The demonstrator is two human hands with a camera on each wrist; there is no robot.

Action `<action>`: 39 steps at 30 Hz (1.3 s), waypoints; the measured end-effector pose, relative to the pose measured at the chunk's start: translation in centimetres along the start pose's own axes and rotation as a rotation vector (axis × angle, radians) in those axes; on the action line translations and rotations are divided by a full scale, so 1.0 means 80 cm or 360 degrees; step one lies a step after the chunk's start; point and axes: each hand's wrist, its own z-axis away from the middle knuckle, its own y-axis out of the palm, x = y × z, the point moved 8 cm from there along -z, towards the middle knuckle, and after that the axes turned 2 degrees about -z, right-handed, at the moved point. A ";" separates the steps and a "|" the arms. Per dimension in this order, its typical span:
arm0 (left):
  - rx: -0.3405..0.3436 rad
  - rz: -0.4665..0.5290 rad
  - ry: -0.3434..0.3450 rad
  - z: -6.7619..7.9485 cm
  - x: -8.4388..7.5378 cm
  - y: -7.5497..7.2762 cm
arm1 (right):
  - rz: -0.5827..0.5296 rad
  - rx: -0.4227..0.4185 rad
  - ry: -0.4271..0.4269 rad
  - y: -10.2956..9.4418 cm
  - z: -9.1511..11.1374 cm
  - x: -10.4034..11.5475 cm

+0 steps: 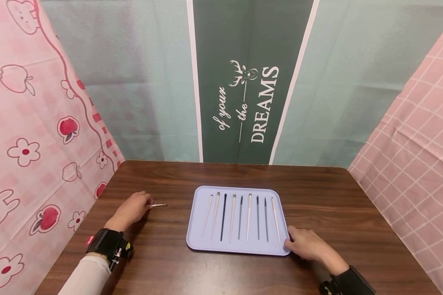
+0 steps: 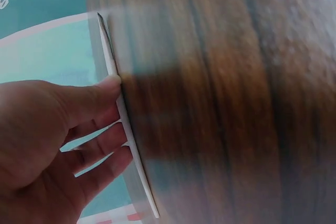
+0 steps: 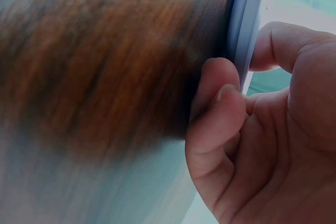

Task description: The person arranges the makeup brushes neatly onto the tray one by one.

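Note:
My left hand (image 1: 133,209) is over the left side of the table and pinches a slim makeup brush (image 2: 141,171) between thumb and fingertips. That brush has a pale handle and a small dark tip; in the left wrist view it lies close along the wood. To the right, a lilac tray (image 1: 240,248) carries several makeup brushes in a row, some with pale handles, others grey, and one black brush (image 1: 223,217). At the tray's near right corner my right hand (image 1: 306,243) grips the rim, thumb on the upper side and fingers curled at the outer edge.
The tray stands on a dark wooden table (image 1: 162,266). A green cloth (image 1: 243,41) with white lettering hangs behind its back edge. Pink patterned cloths hang on the left (image 1: 26,123) and right (image 1: 421,143).

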 end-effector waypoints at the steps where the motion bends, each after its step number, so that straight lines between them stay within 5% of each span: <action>1: -0.0008 -0.0003 0.0006 0.000 0.000 0.000 | 0.0000 0.0001 0.0001 0.000 0.000 0.000; 22: -0.0030 -0.0142 -0.0173 -0.002 0.000 -0.004 | 0.0003 0.0007 -0.0035 -0.001 0.000 0.002; 30: -0.0139 -0.0073 -0.0197 -0.006 -0.013 -0.006 | 0.0003 0.0000 -0.0036 -0.002 0.002 0.003; 39: -0.0098 0.0064 -0.0287 -0.010 -0.030 -0.008 | -0.0009 0.0014 -0.0024 -0.002 0.001 0.003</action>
